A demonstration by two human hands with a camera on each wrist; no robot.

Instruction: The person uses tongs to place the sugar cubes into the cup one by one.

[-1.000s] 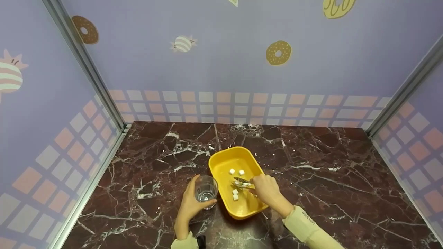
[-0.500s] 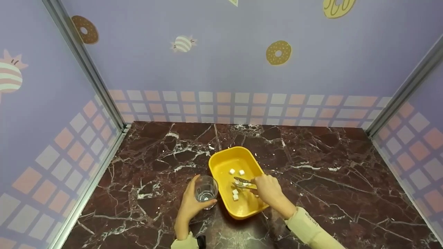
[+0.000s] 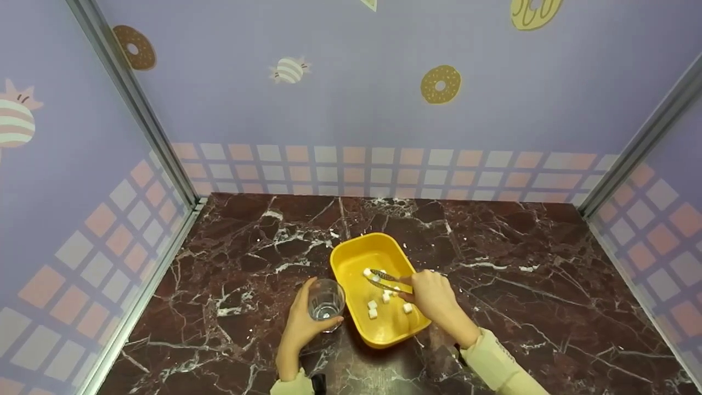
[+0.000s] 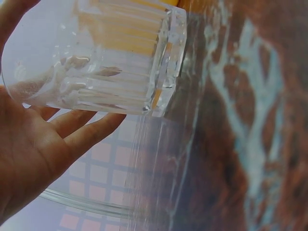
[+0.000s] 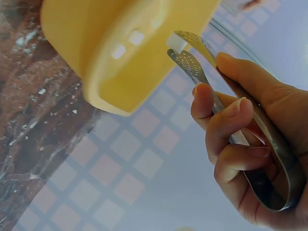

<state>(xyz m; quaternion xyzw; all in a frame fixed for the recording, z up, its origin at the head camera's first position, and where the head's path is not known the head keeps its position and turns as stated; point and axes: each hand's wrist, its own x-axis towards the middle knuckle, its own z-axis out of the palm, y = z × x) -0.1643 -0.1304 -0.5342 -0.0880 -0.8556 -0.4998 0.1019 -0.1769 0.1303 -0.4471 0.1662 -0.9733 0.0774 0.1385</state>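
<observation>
So you've got the whole setup on that dark marble table (image 3: 537,312), with the yellow tub (image 3: 392,331) right in front of you — probably parked there so both hands can work without stretching. Your right hand (image 3: 436,300) comes in over its right side, fingers curled around the tongs, thumb on one arm and fingertips on the other, which I'd guess is so you can fine-tune the squeeze. Your left hand (image 3: 303,323) is cupped around the glass (image 3: 327,300), thumb one side and fingers the other, likely just to steady it. The glass looks upright on the table just beside the tub's left wall, with its mouth uncovered. The tongs (image 5: 281,139) reach into the tub, and their perforated tips have one white cube (image 5: 177,42) between them; can't tell if it's lifted off the bottom. The other cubes (image 3: 373,314) lie loose on the tub floor — scattered, some touching.
</observation>
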